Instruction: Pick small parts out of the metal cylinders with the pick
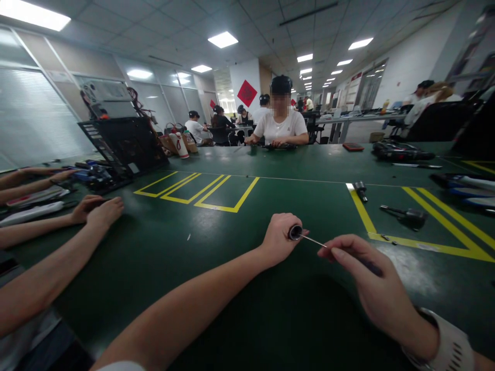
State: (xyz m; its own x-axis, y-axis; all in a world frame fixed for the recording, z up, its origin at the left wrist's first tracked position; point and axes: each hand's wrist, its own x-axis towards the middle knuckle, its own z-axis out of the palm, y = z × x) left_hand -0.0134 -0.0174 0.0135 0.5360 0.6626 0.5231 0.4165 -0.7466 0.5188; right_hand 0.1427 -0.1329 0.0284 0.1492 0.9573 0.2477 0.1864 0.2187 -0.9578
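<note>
While the green worktop bears a dark shafted part and small pieces, lying separate, work looks partway, remainder unclear. Left grip is clamped around a hollow cylinder; right grip on a thin-shafted tool reaching its mouth.

left hand: fingers curled in a closed grip, above the middle of the green table | left forearm: slanting forward and inward over the table | right hand: thumb and forefinger pinched, over the table's near right part | right wrist: angled inward over the table
</note>
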